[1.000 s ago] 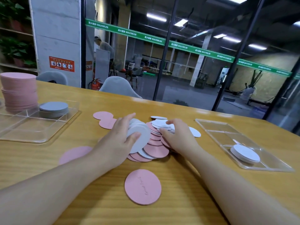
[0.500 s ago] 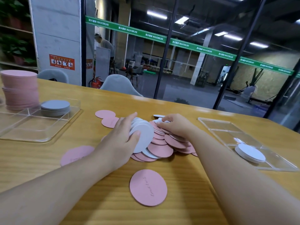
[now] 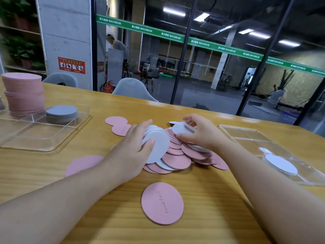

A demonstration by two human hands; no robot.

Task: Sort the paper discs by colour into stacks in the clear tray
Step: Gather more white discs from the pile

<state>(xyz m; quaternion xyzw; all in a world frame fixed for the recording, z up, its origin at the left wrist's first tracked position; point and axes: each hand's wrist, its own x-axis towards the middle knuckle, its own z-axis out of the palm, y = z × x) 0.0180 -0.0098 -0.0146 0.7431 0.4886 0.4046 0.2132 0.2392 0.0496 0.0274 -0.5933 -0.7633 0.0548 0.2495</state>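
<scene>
The mixed heap of discs [image 3: 177, 155] lies in the middle of the tabletop [image 3: 105, 173], pink and white overlapping, so each colour has to be picked out by hand. The left hand [image 3: 130, 152] holds a fanned bunch of white discs [image 3: 156, 143], thumb pressed on the front one and fingers curled behind, likely so they can go into a tray as one stack. The right hand [image 3: 204, 134] pinches another white disc [image 3: 182, 128] just above the heap, probably to add to that bunch. A few white discs [image 3: 281, 163] already sit in the right tray [image 3: 246, 136]. The left tray [image 3: 44, 136] holds a tall pink stack [image 3: 24, 94] and a low grey stack [image 3: 61, 113]. Loose pink discs lie apart, one nearest the person [image 3: 162, 203]
</scene>
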